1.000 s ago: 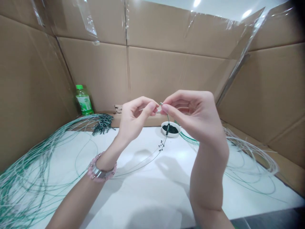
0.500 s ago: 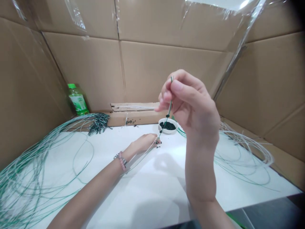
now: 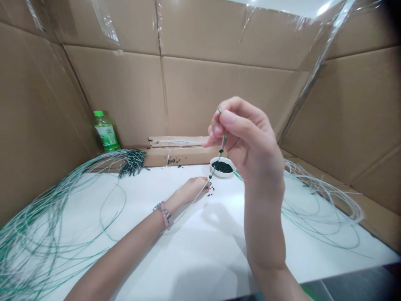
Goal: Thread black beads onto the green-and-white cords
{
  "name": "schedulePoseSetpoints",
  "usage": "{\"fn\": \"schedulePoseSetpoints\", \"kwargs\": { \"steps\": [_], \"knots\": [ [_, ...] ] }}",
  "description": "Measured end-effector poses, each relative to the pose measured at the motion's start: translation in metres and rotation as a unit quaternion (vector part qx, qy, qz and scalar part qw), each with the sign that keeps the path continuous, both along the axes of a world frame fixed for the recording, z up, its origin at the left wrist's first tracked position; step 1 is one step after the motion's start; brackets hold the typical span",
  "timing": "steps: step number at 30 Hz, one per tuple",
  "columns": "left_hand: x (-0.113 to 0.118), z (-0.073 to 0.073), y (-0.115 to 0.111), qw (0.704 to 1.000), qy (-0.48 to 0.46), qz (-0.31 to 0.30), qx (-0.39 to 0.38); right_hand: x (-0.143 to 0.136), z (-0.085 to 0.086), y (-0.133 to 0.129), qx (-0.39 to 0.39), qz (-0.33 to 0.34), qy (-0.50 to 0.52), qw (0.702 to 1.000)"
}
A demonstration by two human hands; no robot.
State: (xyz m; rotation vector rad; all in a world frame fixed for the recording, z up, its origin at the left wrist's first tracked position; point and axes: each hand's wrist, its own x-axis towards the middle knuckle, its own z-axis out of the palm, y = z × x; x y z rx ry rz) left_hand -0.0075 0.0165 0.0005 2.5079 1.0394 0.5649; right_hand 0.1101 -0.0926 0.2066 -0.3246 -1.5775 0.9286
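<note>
Raised in front of me, my right hand (image 3: 247,138) pinches the end of a thin green-and-white wire (image 3: 223,140) between thumb and fingers. Small black ring-like pieces (image 3: 221,151) sit along this wire, which slants down past my left hand and across the table. Palm down on the tabletop, my left hand (image 3: 194,189) has its fingers curled in; whatever is in the fingertips is hidden. Several loose black pieces (image 3: 211,189) lie just beside those fingertips. Behind them stands a white bowl (image 3: 214,172) filled with more of the same black pieces.
Long green and white wires (image 3: 46,234) spread along the left, ending in a dark bundle (image 3: 133,162). More wires (image 3: 341,209) loop at the right. A green bottle (image 3: 106,133) stands back left. Cardboard walls (image 3: 200,92) surround the white table (image 3: 150,259).
The wire's tip above my right fingers now leans left. My left fingers have shifted slightly, and more loose black pieces show beside them. The whole view has moved a little.
</note>
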Motion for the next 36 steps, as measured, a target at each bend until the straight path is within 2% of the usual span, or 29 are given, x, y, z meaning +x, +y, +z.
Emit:
{"fn": "schedulePoseSetpoints", "kwargs": {
  "steps": [2, 4, 8, 9, 10, 11, 13, 14, 18, 23, 36],
  "knots": [
    [0.0, 0.013, -0.003, 0.998, -0.056, 0.004, 0.005, 0.0, 0.0, -0.001, 0.02, -0.036, -0.009, 0.999],
    [-0.002, 0.034, -0.005, 0.992, -0.126, 0.011, 0.013, 0.0, 0.001, -0.001, 0.042, -0.087, -0.024, 0.995],
    [-0.012, 0.096, -0.017, 0.953, -0.296, 0.057, 0.034, -0.001, 0.0, -0.004, 0.131, -0.234, -0.02, 0.963],
    [-0.016, 0.113, -0.024, 0.934, -0.349, 0.064, 0.031, -0.002, -0.001, -0.005, 0.152, -0.269, -0.026, 0.951],
    [-0.02, 0.128, -0.033, 0.877, -0.477, 0.053, -0.009, -0.003, -0.002, -0.006, 0.166, -0.295, -0.038, 0.94],
    [-0.023, 0.141, -0.043, 0.828, -0.558, 0.019, -0.05, -0.004, -0.003, -0.007, 0.17, -0.309, -0.056, 0.934],
    [-0.028, 0.16, -0.063, 0.764, -0.637, -0.038, -0.097, -0.007, -0.005, -0.01, 0.17, -0.307, -0.089, 0.932],
    [-0.028, 0.167, -0.072, 0.749, -0.651, -0.06, -0.111, -0.008, -0.006, -0.012, 0.167, -0.3, -0.1, 0.934],
    [-0.027, 0.175, -0.091, 0.744, -0.648, -0.104, -0.124, -0.013, -0.009, -0.021, 0.171, -0.279, -0.103, 0.939],
    [-0.027, 0.174, -0.093, 0.756, -0.633, -0.119, -0.118, -0.013, -0.009, -0.028, 0.178, -0.282, -0.112, 0.936],
    [-0.04, 0.176, -0.092, 0.83, -0.541, -0.132, -0.023, -0.007, -0.005, -0.03, 0.185, -0.27, -0.148, 0.933]
  ]
}}
